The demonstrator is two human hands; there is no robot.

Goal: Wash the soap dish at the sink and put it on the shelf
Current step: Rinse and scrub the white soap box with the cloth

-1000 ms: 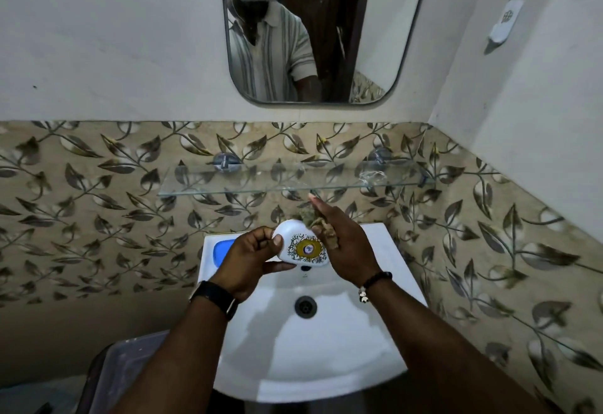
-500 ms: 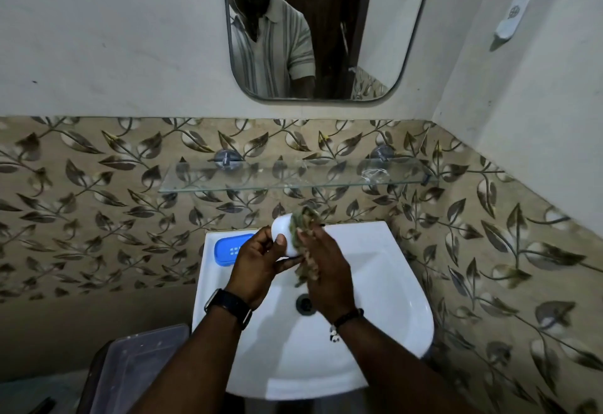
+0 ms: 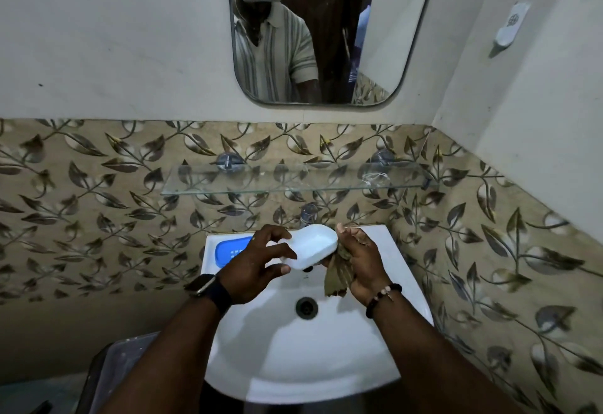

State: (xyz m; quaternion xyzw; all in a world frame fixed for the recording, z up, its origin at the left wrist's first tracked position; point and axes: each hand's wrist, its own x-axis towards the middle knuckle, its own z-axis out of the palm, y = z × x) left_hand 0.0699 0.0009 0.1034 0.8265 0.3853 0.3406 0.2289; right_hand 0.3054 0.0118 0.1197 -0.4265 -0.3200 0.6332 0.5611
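While the soap dish (image 3: 310, 246) hangs over the back of the sink (image 3: 293, 358), its long axis runs from lower left to upper right, spanning my 2 hands. My left hand (image 3: 257, 260) clasps its near end, fingers curled over the rim. My right hand (image 3: 360, 257) is closed around a brown scrub cloth (image 3: 339, 275) pressed to the far end. Above and behind sits the glass shelf (image 3: 293, 178), well apart from the dish. I judge the left hand, which alone grips the dish, would lift it there.
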